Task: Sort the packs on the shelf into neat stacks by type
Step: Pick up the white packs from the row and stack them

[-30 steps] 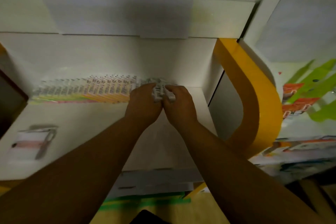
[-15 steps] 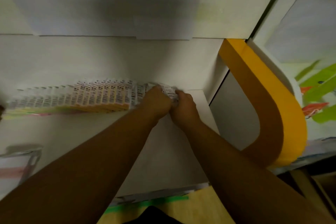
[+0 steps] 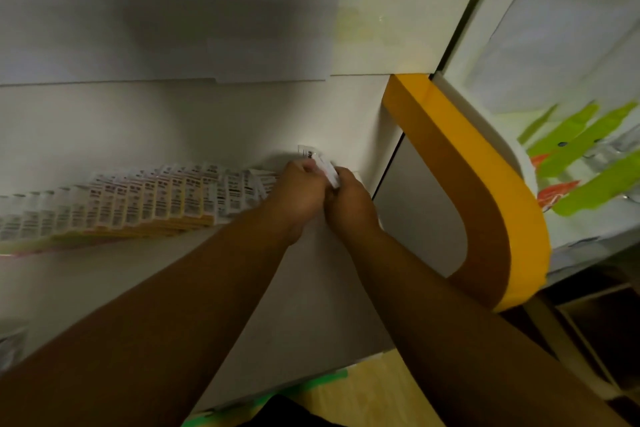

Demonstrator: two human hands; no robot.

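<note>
Hands (image 3: 325, 194) grip pack (image 3: 323, 166) near shelf (image 3: 356, 175) corner

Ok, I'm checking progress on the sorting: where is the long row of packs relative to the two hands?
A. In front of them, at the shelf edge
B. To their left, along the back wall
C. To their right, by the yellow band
B: the row of packs runs leftward from the left hand and right hand along the back of the shelf.

White shelf, barcode-striped packs

The shelf (image 3: 104, 288) is plain white; the row of packs (image 3: 145, 201) shows white labels with black barcodes over yellow and orange lower edges. The curved trim (image 3: 485, 201) is orange-yellow, beside lime-green and red graphics (image 3: 581, 163).
</note>
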